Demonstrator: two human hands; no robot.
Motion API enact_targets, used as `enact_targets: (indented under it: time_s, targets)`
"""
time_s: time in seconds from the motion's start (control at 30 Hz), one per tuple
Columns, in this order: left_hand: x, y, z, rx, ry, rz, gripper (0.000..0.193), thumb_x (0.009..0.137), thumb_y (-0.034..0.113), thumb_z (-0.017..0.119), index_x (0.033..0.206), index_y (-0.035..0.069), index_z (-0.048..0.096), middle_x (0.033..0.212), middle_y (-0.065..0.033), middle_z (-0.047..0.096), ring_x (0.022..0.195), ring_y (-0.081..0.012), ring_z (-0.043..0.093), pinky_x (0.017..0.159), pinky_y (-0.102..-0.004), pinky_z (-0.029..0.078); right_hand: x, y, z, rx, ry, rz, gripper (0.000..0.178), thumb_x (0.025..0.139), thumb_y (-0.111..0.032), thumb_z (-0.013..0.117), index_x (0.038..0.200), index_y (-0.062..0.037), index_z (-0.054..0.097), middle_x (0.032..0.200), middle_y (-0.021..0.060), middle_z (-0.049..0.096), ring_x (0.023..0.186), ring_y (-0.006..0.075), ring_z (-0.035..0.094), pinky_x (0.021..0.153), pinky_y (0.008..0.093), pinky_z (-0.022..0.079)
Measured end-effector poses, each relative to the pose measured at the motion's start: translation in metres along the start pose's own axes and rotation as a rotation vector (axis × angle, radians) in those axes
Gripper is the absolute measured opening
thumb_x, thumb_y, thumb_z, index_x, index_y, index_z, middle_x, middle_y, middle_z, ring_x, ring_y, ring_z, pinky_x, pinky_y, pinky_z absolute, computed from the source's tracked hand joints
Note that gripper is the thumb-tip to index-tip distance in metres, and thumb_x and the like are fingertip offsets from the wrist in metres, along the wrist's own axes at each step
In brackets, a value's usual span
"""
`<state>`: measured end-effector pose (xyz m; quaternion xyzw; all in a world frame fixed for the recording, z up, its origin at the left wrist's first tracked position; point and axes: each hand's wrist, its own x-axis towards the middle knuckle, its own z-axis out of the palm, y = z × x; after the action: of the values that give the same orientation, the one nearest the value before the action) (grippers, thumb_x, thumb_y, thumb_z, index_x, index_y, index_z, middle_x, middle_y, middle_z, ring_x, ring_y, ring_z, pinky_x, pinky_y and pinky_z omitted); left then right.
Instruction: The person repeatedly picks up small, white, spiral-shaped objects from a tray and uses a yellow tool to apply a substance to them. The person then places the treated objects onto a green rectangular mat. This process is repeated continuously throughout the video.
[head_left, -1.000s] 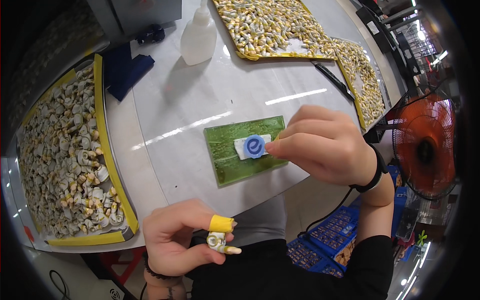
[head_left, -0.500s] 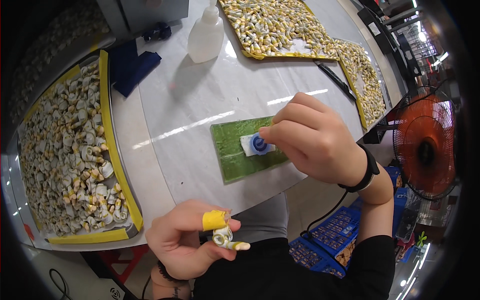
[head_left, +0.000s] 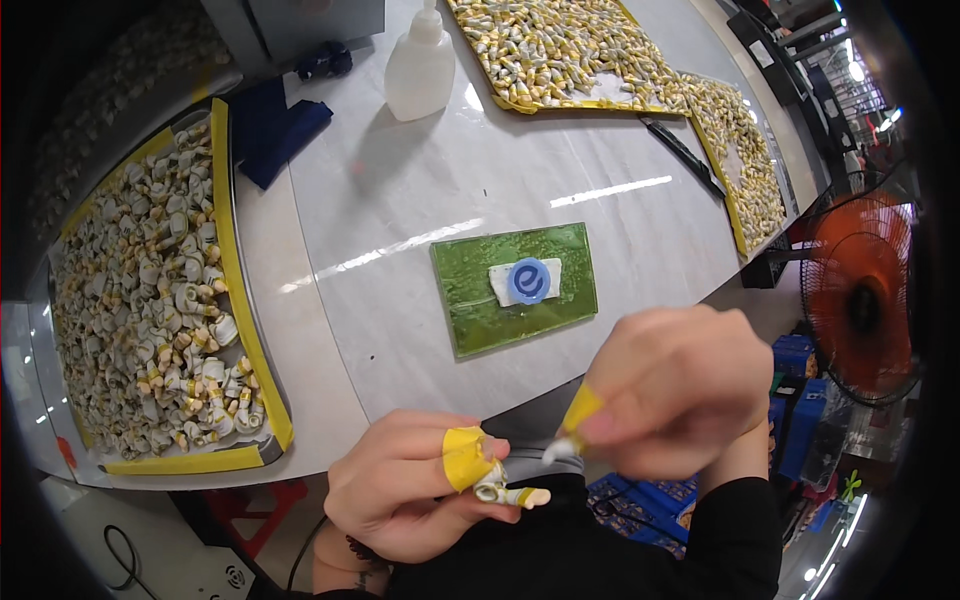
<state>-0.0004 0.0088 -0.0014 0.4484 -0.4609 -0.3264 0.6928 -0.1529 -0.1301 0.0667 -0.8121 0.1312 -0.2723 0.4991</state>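
Note:
My left hand has its thumb and fingers closed on a small painted figurine part, white and grey with a yellow band and a peach tip. Yellow tape wraps one of its fingers. Close by on the right, my right hand is blurred, its taped finger and thumb pinched on a small whitish piece whose kind I cannot make out. Beyond both hands, a green glassy slab lies on the table. On it rests a white pad with a round blue piece on top.
A yellow-edged tray of similar parts fills the left. More trays of small parts stand at the back right, beside a black knife. A pump bottle and dark blue cloth are at the back. An orange fan stands right.
My right hand has left the blue piece on the slab and come back toward my left hand, with a small whitish piece now showing in its pinch. My left hand shifted slightly right.

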Motion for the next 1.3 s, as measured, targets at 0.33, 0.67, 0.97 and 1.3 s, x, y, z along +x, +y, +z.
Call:
enact_targets:
  time_s: [0.33, 0.67, 0.97, 1.3]
  targets:
    - [0.005, 0.008, 0.004, 0.088, -0.108, 0.003, 0.029, 0.062, 0.006, 0.083, 0.085, 0.001, 0.065, 0.087, -0.0123, 0.067, 0.075, -0.0252, 0.066, 0.07, -0.0344, 0.055, -0.007, 0.007, 0.016, 0.005, -0.043, -0.19, 0.009, 0.073, 0.005, 0.066, 0.078, 0.003, 0.059, 0.076, 0.012, 0.062, 0.06, 0.0229, 0.058, 0.051, 0.0287, 0.047]
    - [0.008, 0.01, -0.001, 0.224, -0.157, 0.134, 0.031, 0.058, 0.008, 0.084, 0.08, 0.003, 0.064, 0.078, -0.0088, 0.064, 0.073, -0.0259, 0.065, 0.065, -0.033, 0.055, -0.006, 0.008, 0.016, -0.014, -0.055, -0.258, 0.017, 0.067, 0.008, 0.071, 0.07, 0.0008, 0.056, 0.073, 0.0129, 0.063, 0.058, 0.0248, 0.061, 0.049, 0.0301, 0.051]
    - [0.011, 0.011, 0.006, 0.294, -0.063, 0.01, 0.036, 0.058, 0.012, 0.084, 0.088, 0.003, 0.066, 0.088, -0.0065, 0.066, 0.075, -0.0226, 0.063, 0.064, -0.0297, 0.05, -0.013, 0.011, 0.019, -0.152, 0.005, -0.305, 0.01, 0.072, 0.005, 0.065, 0.08, 0.0059, 0.06, 0.08, 0.0131, 0.061, 0.06, 0.0217, 0.057, 0.051, 0.0256, 0.047]
    - [0.001, 0.01, 0.0, -0.422, -0.045, -0.48, 0.024, 0.077, 0.006, 0.072, 0.094, -0.006, 0.062, 0.085, -0.0128, 0.065, 0.077, -0.0146, 0.063, 0.068, -0.0247, 0.048, -0.001, 0.006, 0.009, 0.058, -0.121, 0.024, 0.018, 0.067, -0.011, 0.08, 0.08, -0.0073, 0.069, 0.081, 0.0035, 0.056, 0.068, 0.0164, 0.051, 0.057, 0.0252, 0.039]
